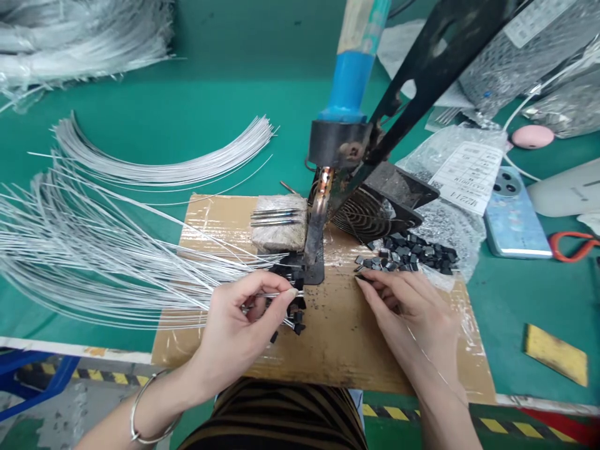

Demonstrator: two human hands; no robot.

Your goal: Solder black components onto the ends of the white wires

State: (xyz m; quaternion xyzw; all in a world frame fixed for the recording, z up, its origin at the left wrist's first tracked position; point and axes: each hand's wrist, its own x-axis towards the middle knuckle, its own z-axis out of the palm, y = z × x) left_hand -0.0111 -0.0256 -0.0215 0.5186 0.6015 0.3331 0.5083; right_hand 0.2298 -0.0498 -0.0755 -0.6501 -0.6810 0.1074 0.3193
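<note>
Striped clothing [281, 415] is nearest; L hand [229, 334] pinches wire ends [300, 294] near iron [323, 187], prob. for steadiness. R hand [417, 312] pinches black pc [359, 276] at near-left edge of pile [412, 253], prob. set rt for quick reach.

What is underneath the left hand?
Pale wires run beneath the left hand, small black pieces show just beyond it, and brown cardboard lies below. Whatever the hand directly covers cannot be seen.

A silver bangle [133, 417] circles the left wrist [162, 403] — clothing [276, 417] striped brown-black.
</note>
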